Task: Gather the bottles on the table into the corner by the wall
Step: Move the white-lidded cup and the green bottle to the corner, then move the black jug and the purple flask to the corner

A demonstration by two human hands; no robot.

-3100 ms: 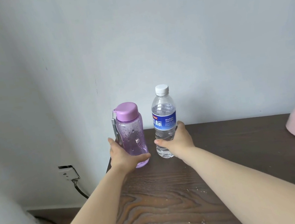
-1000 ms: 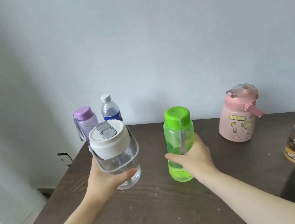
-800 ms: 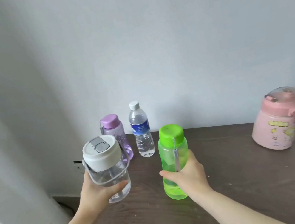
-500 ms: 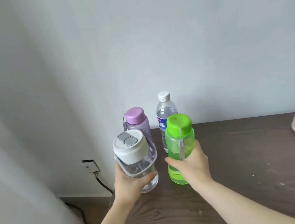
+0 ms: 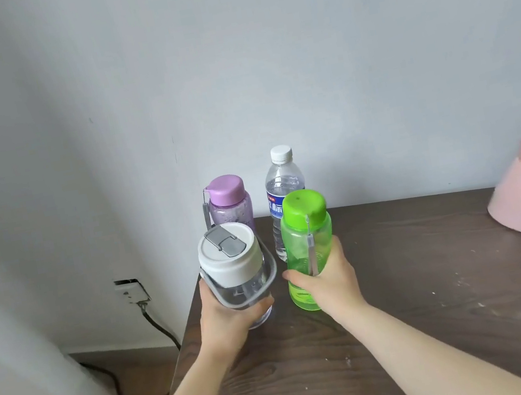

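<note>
Head view: our left hand [image 5: 225, 311] holds the clear white-lidded plastic bottle [image 5: 236, 276]; at 3 o'clock, our right hand [image 5: 329, 277] holds the green plastic bottle [image 5: 307, 244].

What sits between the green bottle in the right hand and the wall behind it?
In the head view, the clear water bottle with a white cap stands between the green bottle and the wall.

Dark matt wood-grain table [image 5: 445, 304], speckled pale; glossy see-through plastic on the green bottle [image 5: 308, 251] and clear bottle [image 5: 244, 290], its white lid [image 5: 229, 256] smooth and matt.
</note>
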